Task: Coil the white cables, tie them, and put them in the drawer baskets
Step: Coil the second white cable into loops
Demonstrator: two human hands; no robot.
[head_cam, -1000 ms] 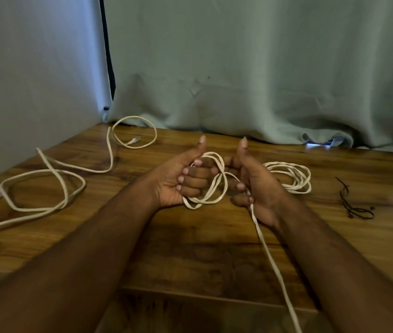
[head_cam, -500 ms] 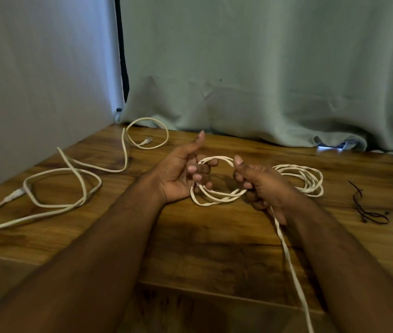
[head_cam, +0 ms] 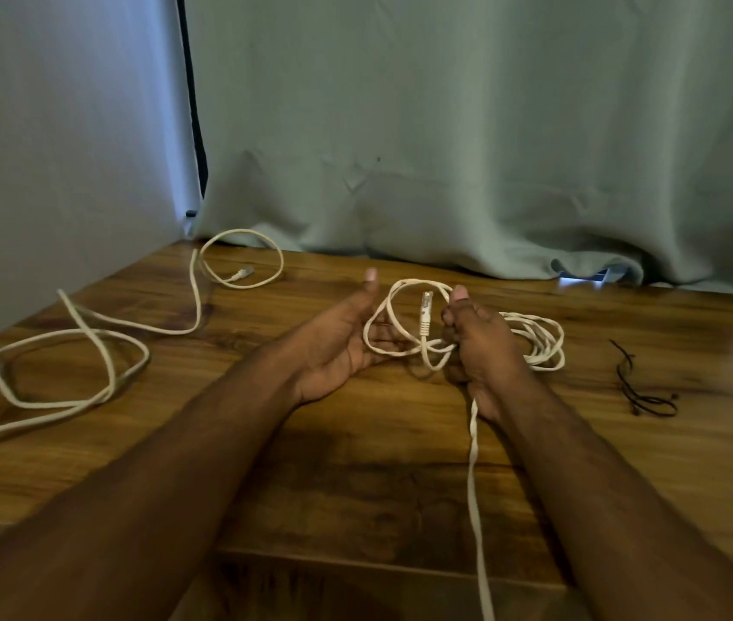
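Over the middle of the wooden table (head_cam: pixel 355 477) I hold a small coil of white cable (head_cam: pixel 394 324), its plug end (head_cam: pixel 425 312) standing up inside the loop. My right hand (head_cam: pixel 476 347) grips the bundled strands on the coil's right side. My left hand (head_cam: pixel 342 338) lies palm-up with its fingers relaxed under the coil's left side. The cable's loose tail (head_cam: pixel 474 486) runs from my right hand down over the table's near edge. A coiled white cable (head_cam: pixel 544 338) lies behind my right hand. A second, uncoiled white cable (head_cam: pixel 105 333) sprawls at the left.
Thin black ties (head_cam: pixel 642 387) lie at the right of the table. A green curtain (head_cam: pixel 467 141) hangs along the back edge, and a pale wall (head_cam: pixel 51 150) bounds the left side. No drawer baskets are in view.
My left hand has opened from curled fingers to a relaxed palm under the coil. The plug end now stands up inside the loop. The coil has shifted slightly right with my right hand.
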